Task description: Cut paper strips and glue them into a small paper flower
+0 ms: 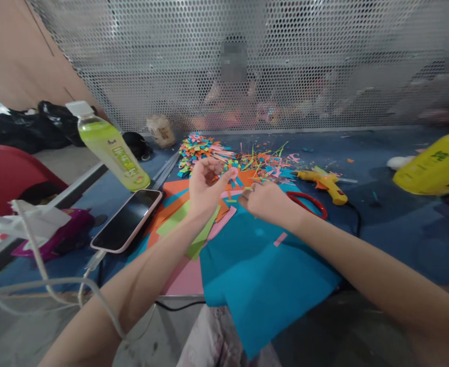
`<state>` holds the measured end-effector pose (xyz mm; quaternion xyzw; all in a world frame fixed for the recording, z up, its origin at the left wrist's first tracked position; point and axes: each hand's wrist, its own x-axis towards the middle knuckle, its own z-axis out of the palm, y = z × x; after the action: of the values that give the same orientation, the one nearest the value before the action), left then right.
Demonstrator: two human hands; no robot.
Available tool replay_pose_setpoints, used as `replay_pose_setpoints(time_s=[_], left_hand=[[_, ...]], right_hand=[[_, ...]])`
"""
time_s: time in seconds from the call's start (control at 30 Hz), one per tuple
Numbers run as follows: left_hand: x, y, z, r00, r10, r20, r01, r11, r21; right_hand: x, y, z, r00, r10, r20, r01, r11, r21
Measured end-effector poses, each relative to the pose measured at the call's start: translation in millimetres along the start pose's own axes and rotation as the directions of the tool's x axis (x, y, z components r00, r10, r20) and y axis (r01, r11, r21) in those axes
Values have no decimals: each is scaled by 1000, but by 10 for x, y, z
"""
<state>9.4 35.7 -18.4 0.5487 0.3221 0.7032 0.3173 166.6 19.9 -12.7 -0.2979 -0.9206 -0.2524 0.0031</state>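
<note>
My left hand (207, 186) pinches a small fringed paper flower (232, 168) in pink, blue, orange and green between thumb and fingers. Just to its right, my right hand (265, 201) is closed, with a small light green strip (248, 188) showing at its fingertips. Both hands hover over coloured sheets: a large blue sheet (263, 260) hanging over the table edge, a green sheet (174, 221) and a pink sheet (182, 278). A small pink strip (280, 239) lies on the blue sheet. Behind my left hand is a heap of fringed paper flowers (197, 150).
Paper scraps (270, 163) lie behind my hands. To the right are red-handled scissors (316, 204), a yellow glue gun (324, 184) and a yellow package (434, 165). At left are a phone (128, 221) with a cable and a green drink bottle (111, 148). A perforated metal panel (304, 66) stands behind.
</note>
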Motion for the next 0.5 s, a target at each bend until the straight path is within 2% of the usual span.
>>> replay_pose_setpoints(time_s=[0.1, 0.27, 0.37, 0.5], left_hand=[[-7, 22, 12, 1000, -18, 0, 18, 1000, 12], [-2, 32, 13, 999, -32, -6, 32, 999, 25], [6, 23, 10, 999, -38, -11, 38, 999, 3], [-5, 13, 17, 999, -39, -2, 39, 999, -19]], right_hand=[[-53, 67, -80, 993, 115, 31, -118, 985, 127], [-92, 64, -191, 959, 230, 167, -270, 922, 277], [-162, 103, -252, 961, 193, 197, -261, 870, 418], [-436, 153, -434, 987, 113, 116, -162, 735, 659]])
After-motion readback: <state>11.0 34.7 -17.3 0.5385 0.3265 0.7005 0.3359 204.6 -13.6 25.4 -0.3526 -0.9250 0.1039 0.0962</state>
